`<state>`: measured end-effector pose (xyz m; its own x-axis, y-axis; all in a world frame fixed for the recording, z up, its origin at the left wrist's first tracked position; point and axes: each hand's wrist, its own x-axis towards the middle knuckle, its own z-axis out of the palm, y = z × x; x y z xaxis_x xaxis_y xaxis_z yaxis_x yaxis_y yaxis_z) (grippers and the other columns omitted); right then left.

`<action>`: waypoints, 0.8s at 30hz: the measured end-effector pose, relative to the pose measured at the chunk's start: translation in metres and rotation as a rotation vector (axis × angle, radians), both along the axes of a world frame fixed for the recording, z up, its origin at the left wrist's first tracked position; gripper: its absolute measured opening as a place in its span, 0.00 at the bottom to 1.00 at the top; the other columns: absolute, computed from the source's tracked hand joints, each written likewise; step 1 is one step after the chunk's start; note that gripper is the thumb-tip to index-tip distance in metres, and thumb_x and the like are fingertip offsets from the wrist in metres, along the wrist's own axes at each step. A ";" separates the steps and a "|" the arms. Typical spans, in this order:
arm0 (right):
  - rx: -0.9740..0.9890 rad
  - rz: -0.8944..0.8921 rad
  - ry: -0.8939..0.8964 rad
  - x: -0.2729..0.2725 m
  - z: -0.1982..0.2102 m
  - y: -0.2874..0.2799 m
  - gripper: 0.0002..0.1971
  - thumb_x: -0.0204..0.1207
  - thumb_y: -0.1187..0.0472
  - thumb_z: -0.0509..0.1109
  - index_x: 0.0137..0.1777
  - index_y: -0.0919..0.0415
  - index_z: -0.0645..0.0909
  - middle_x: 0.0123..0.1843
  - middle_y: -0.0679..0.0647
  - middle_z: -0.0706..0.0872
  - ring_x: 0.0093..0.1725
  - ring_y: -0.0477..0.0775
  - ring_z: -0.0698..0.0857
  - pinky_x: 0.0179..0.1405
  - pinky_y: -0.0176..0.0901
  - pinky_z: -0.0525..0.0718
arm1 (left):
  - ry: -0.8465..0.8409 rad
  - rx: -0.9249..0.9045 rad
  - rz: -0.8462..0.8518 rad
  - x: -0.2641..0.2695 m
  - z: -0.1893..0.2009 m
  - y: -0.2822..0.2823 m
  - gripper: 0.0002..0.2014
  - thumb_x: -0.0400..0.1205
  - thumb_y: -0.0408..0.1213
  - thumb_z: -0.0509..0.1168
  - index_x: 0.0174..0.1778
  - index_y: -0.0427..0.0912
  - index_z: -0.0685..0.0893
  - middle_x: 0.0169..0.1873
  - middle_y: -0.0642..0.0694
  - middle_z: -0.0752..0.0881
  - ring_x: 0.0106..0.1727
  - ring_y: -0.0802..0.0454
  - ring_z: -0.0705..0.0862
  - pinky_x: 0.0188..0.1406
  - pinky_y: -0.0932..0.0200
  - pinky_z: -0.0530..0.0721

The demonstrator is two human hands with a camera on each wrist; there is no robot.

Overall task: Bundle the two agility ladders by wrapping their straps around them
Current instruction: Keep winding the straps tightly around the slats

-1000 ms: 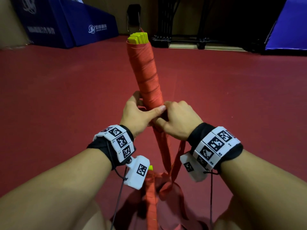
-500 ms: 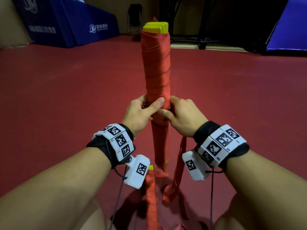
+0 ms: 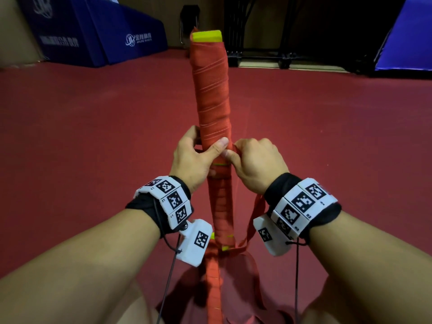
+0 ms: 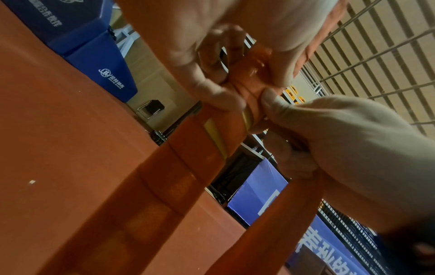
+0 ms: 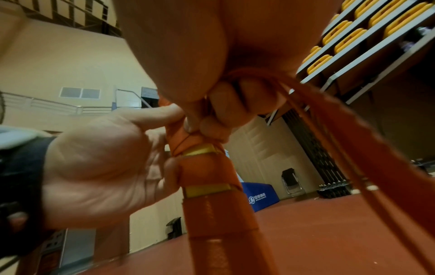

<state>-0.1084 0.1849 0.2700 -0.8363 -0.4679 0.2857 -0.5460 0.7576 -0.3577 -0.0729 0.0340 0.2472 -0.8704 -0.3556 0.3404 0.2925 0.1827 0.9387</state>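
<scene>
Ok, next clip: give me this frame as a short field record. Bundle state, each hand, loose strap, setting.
bundle: ladder bundle upright, upper part wound in red strap, yellow rung ends showing on top
left hand: left hand grips the bundle mid-height, thumb across the front
right hand: right hand pinches the strap at the bundle's right edge
loose strap: loose strap hangs below the right hand toward the floor
setting: red floor, blue mats behind

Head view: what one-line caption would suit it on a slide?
Both hands, left hand and right hand, grip an upright strap-wrapped ladder bundle above the red floor.
</scene>
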 end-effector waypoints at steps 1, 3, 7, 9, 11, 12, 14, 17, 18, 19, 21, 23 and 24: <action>0.007 0.005 0.012 0.002 0.000 -0.001 0.21 0.85 0.40 0.59 0.37 0.53 0.68 0.38 0.59 0.77 0.49 0.74 0.83 0.39 0.50 0.71 | 0.010 -0.018 0.019 0.000 -0.001 -0.001 0.17 0.76 0.50 0.78 0.55 0.46 0.85 0.44 0.45 0.91 0.37 0.49 0.91 0.26 0.56 0.84; 0.024 0.024 0.034 0.006 0.000 -0.005 0.18 0.85 0.42 0.58 0.41 0.54 0.72 0.40 0.63 0.81 0.49 0.75 0.83 0.40 0.51 0.73 | 0.021 -0.048 0.054 -0.002 -0.003 -0.002 0.18 0.75 0.54 0.77 0.52 0.47 0.85 0.43 0.47 0.91 0.39 0.49 0.90 0.32 0.50 0.86; 0.014 0.083 0.036 0.013 -0.002 -0.010 0.20 0.77 0.38 0.62 0.48 0.57 0.76 0.44 0.63 0.86 0.45 0.72 0.85 0.42 0.54 0.82 | 0.003 -0.056 0.057 -0.004 -0.004 -0.004 0.21 0.70 0.59 0.76 0.52 0.53 0.86 0.46 0.50 0.92 0.51 0.47 0.91 0.57 0.39 0.88; 0.018 0.095 0.028 0.014 -0.002 -0.010 0.23 0.73 0.34 0.63 0.47 0.55 0.73 0.43 0.59 0.87 0.43 0.69 0.85 0.39 0.51 0.80 | -0.018 -0.019 0.035 -0.004 -0.002 -0.003 0.22 0.68 0.60 0.76 0.53 0.54 0.87 0.44 0.50 0.92 0.48 0.48 0.91 0.53 0.41 0.90; 0.029 0.082 0.025 0.013 -0.001 -0.010 0.23 0.73 0.34 0.65 0.49 0.55 0.73 0.46 0.60 0.87 0.45 0.69 0.85 0.39 0.51 0.78 | -0.048 0.004 0.038 -0.004 -0.002 -0.002 0.24 0.66 0.62 0.75 0.51 0.52 0.87 0.38 0.52 0.91 0.37 0.52 0.90 0.36 0.51 0.87; 0.036 0.077 0.028 0.012 -0.001 -0.009 0.24 0.74 0.34 0.66 0.51 0.56 0.74 0.48 0.61 0.87 0.47 0.70 0.85 0.39 0.51 0.78 | -0.069 0.008 0.035 -0.004 -0.001 -0.001 0.24 0.66 0.62 0.75 0.50 0.49 0.87 0.34 0.52 0.90 0.31 0.54 0.88 0.29 0.56 0.83; 0.057 0.084 0.029 0.012 -0.001 -0.009 0.25 0.75 0.35 0.67 0.55 0.58 0.75 0.50 0.62 0.87 0.49 0.71 0.85 0.41 0.52 0.77 | -0.093 0.018 0.013 -0.003 -0.001 0.000 0.19 0.71 0.55 0.76 0.47 0.44 0.86 0.27 0.53 0.86 0.21 0.55 0.82 0.19 0.62 0.76; 0.068 0.102 0.011 0.011 -0.002 -0.007 0.25 0.77 0.35 0.65 0.55 0.58 0.74 0.51 0.64 0.86 0.50 0.73 0.84 0.42 0.53 0.78 | -0.096 0.051 -0.043 -0.004 -0.001 0.001 0.15 0.73 0.48 0.74 0.47 0.41 0.84 0.23 0.54 0.83 0.18 0.55 0.77 0.16 0.63 0.73; 0.066 0.100 0.007 0.010 -0.002 -0.006 0.24 0.78 0.35 0.65 0.54 0.58 0.73 0.51 0.64 0.85 0.51 0.73 0.84 0.43 0.54 0.78 | -0.095 0.070 -0.076 -0.003 0.000 0.001 0.16 0.72 0.48 0.73 0.49 0.42 0.83 0.23 0.55 0.83 0.19 0.55 0.77 0.17 0.63 0.73; 0.059 0.097 0.003 0.009 -0.001 -0.005 0.23 0.79 0.36 0.66 0.52 0.57 0.71 0.51 0.64 0.85 0.50 0.73 0.84 0.43 0.54 0.79 | -0.093 0.091 -0.112 -0.003 0.001 0.002 0.15 0.72 0.47 0.72 0.50 0.43 0.83 0.24 0.55 0.83 0.19 0.56 0.77 0.18 0.63 0.74; 0.038 0.091 -0.003 0.005 -0.002 -0.004 0.23 0.79 0.36 0.66 0.51 0.57 0.71 0.50 0.64 0.86 0.50 0.73 0.85 0.44 0.55 0.81 | -0.093 0.122 -0.173 -0.001 0.004 0.003 0.12 0.72 0.43 0.70 0.47 0.43 0.83 0.22 0.55 0.82 0.19 0.58 0.76 0.18 0.64 0.74; 0.008 0.098 -0.011 0.000 -0.004 -0.002 0.24 0.77 0.34 0.65 0.52 0.58 0.73 0.50 0.63 0.87 0.50 0.72 0.85 0.46 0.57 0.83 | -0.101 0.148 -0.219 0.002 0.006 0.004 0.08 0.71 0.41 0.67 0.43 0.42 0.83 0.19 0.54 0.80 0.17 0.61 0.75 0.18 0.66 0.76; -0.013 0.103 -0.020 -0.002 -0.004 -0.002 0.25 0.77 0.34 0.65 0.53 0.57 0.74 0.49 0.62 0.87 0.50 0.72 0.85 0.47 0.58 0.84 | -0.105 0.170 -0.238 0.003 0.007 0.004 0.08 0.71 0.40 0.67 0.43 0.42 0.84 0.19 0.54 0.80 0.18 0.61 0.76 0.19 0.66 0.78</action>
